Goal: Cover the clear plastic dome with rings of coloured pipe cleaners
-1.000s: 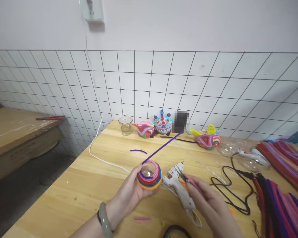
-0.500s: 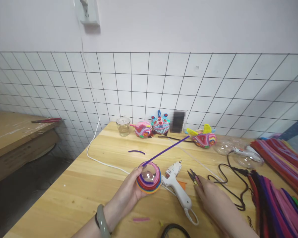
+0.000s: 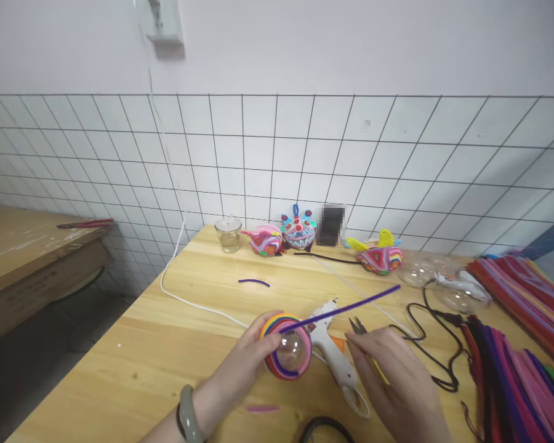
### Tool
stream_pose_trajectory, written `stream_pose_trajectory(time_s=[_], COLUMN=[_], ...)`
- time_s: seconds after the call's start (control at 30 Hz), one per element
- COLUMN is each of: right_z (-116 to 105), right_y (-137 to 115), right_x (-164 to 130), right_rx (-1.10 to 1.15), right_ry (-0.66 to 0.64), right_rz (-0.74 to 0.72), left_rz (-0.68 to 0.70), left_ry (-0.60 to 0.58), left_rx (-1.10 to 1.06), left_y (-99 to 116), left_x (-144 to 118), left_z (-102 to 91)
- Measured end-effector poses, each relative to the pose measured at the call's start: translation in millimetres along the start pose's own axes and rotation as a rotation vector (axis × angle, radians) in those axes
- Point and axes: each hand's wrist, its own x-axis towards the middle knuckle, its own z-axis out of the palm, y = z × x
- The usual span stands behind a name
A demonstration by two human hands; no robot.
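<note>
At lower centre, the left hand [image 3: 247,363] grips a clear ball [image 3: 289,354] mostly wrapped in coloured pipe cleaners, the purple pipe cleaner [image 3: 346,306] tail unwound; the right hand [image 3: 392,381] pinches small snips [image 3: 359,327].

Clear ball [image 3: 290,352] wrapped in rainbow coils, tilted; purple pipe cleaner [image 3: 346,307] jutting right; snips [image 3: 359,326] on table.

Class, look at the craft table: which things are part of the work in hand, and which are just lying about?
In hand:
left hand holding the rainbow-wrapped ball
purple pipe cleaner sticking out of it
right hand with small snips
glue gun between the hands

Lying about:
finished figures
glass jar
pipe cleaner pile
</note>
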Motion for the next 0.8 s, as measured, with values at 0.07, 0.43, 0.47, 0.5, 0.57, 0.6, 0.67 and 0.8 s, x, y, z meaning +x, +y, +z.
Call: stream_pose_trajectory(time_s=[0.07, 0.43, 0.47, 0.5, 0.57, 0.6, 0.67, 0.8], right_z=[-2.4, 5.8, 5.3, 4.3, 2.0, 1.3, 2.1, 14.8], right_y=[-10.7, -8.6, -10.3, -12.0, -14.8, -15.9, -18.3, -25.2], right_x=[1.7, -8.2, -7.6, -7.4, -7.9, -8.6, -10.6, -15.1], right_rx=[0.011, -0.164, -0.158, -0.151, -0.127, -0.113, -0.083, -0.026], right_ry=[0.071, -0.222, -0.227, -0.216, -0.157, -0.116, -0.054, -0.111], right_rz=[-0.072, -0.138, -0.131, -0.128, -0.142, -0.151, -0.158, 0.0], left_rz=[0.041, 0.062, 0.059, 0.054, 0.036, 0.016, -0.014, -0.034], left_ry=[0.012, -0.092, -0.079, -0.064, -0.044, -0.041, -0.041, -0.065], left_rx=[0.122, 0.253, 0.215, 0.166, 0.037, -0.04, -0.185, -0.354], left_y=[0.2, -0.8, -1.2, -1.5, -1.5, -1.2, -0.3, 1.6], left_x=[-0.6, -10.7, -9.6, -8.2, -5.4, -4.2, -2.5, -2.6], left_z=[-1.2, 4.3, 4.1, 3.8, 3.3, 3.2, 3.2, 4.3])
